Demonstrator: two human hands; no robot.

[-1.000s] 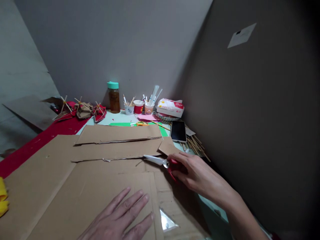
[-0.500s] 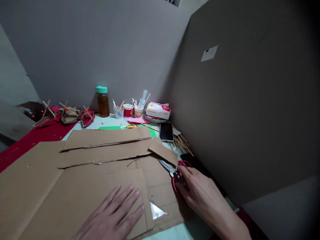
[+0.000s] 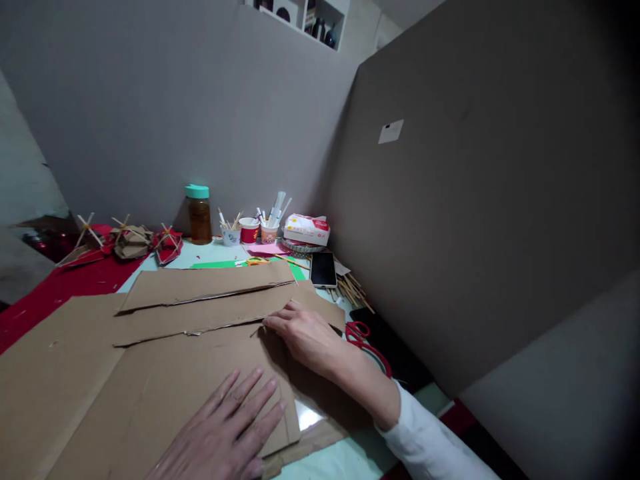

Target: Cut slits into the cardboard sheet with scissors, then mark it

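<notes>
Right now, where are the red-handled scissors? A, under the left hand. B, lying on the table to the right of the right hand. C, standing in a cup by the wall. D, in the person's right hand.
B: the red-handled scissors lie on the table beside the right hand, which rests on the cardboard instead.

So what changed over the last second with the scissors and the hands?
The right hand let go of the red-handled scissors, which now lie on the table to its right, and moved left onto the cardboard. The left hand stayed flat on the cardboard.
</notes>
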